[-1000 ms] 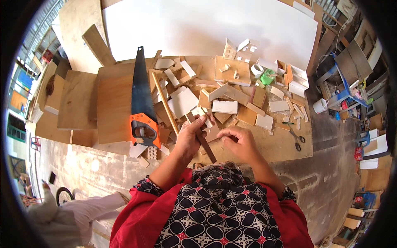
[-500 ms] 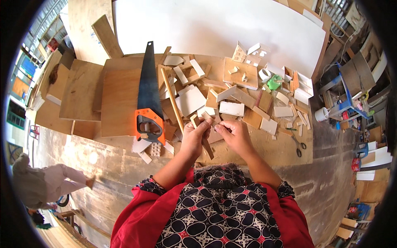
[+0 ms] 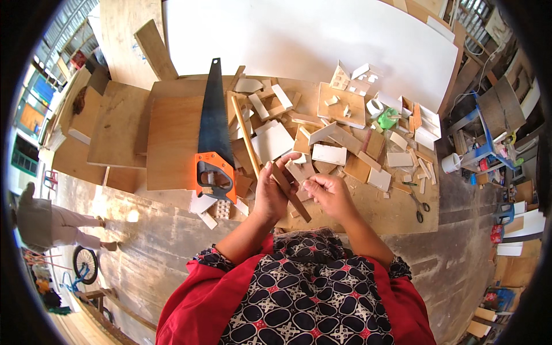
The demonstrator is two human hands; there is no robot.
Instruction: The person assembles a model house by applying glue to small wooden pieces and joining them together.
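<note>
Over the near edge of the worktable, my left hand (image 3: 270, 194) is closed around a narrow brown wooden strip (image 3: 298, 204), which slants down to the right across the palm. Its fingers curl upward behind the strip. Just to the right, my right hand (image 3: 332, 196) has thumb and fingers pinched together close to the left fingertips. Whatever the right fingers hold is too small to make out. Wooden offcuts (image 3: 329, 153), some white-faced and some brown, lie scattered beyond both hands. A handsaw (image 3: 215, 175) with an orange and black handle lies left of them, blade pointing away.
Scissors (image 3: 420, 208) rest at the table's right edge. A small wooden house model (image 3: 340, 76) stands at the back, near a green container (image 3: 387, 118) and a white roll (image 3: 375, 107). Large boards (image 3: 175, 144) lie to the left. A person (image 3: 52, 221) is on the floor at far left.
My left hand has turned, with its fingers lifting and the wooden strip swinging to a longer slant. My right hand stays pinched beside it. The person at far left has shifted, uncovering a bicycle wheel.
</note>
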